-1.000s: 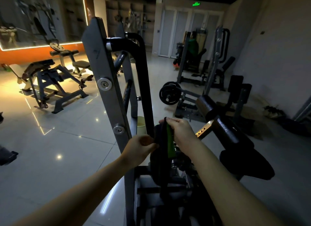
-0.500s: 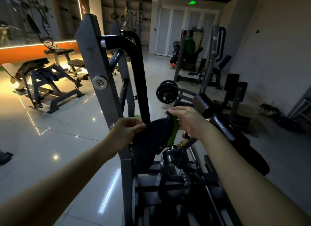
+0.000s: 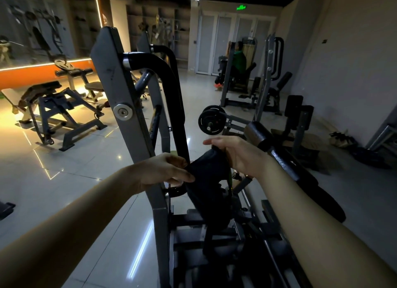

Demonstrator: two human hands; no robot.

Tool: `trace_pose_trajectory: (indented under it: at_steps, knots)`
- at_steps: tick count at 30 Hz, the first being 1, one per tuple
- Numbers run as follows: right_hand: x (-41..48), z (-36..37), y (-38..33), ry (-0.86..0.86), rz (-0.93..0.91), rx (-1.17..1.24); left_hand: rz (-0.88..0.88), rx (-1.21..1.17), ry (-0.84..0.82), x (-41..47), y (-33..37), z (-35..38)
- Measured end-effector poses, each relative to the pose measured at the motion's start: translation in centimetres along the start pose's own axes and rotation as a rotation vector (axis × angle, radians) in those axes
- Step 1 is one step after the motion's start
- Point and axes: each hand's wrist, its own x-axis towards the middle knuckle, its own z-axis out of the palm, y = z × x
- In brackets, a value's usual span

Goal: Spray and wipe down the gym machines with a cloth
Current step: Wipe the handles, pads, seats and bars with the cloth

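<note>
Centre of the frame, a dark cloth (image 3: 206,180) hangs spread between the hands; the left hand (image 3: 165,171) pinches its left edge, in front of the gym machine's grey upright (image 3: 129,94); the right hand (image 3: 234,152) grips its top corner; its lower part hangs down in front of the machine's dark base.

Dark, soft, matt cloth (image 3: 206,180) hangs in loose folds. The machine's upright (image 3: 126,116) is grey painted metal, lightly scuffed, with a shiny steel bolt cap (image 3: 122,111). The floor tiles (image 3: 64,180) are glossy, mirroring the lights.
</note>
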Motion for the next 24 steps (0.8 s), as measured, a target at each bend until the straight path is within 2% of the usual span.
trace_pose_trajectory:
  at_steps: [3, 5, 7, 14, 17, 20, 21, 24]
  knots:
    - [-0.4, -1.4, 1.5, -0.099, 0.026, -0.035, -0.091, 0.006, 0.034, -0.2, -0.9, 0.3]
    - [-0.4, -1.7, 2.4, -0.061, 0.034, -0.069, -0.125, 0.292, 0.062, 0.2, -1.8, -0.3]
    - [-0.1, -1.5, 2.8, 0.034, 0.020, -0.106, -0.147, 0.511, 0.097, 0.6, -2.0, -0.6]
    - [1.4, 0.0, 4.3, 0.482, -0.048, -0.040, -0.045, 0.449, 0.326, -0.1, -2.5, -1.5]
    - [1.9, 1.0, 3.9, 0.646, -0.182, -0.001, 0.149, 0.665, 0.536, -0.8, -2.4, -0.6]
    - [3.1, 1.8, 1.8, 0.736, -0.305, 0.019, 0.338, 0.712, 0.736, -1.2, -0.7, -0.6]
    - [3.8, 2.1, 1.0, 0.790, -0.345, -0.051, 0.375, 0.739, 0.772, -1.4, -0.2, -0.7]
    - [5.8, 3.1, -0.7, 0.927, -0.352, -0.544, 0.448, 1.026, 0.912, -1.3, 0.9, -1.0]
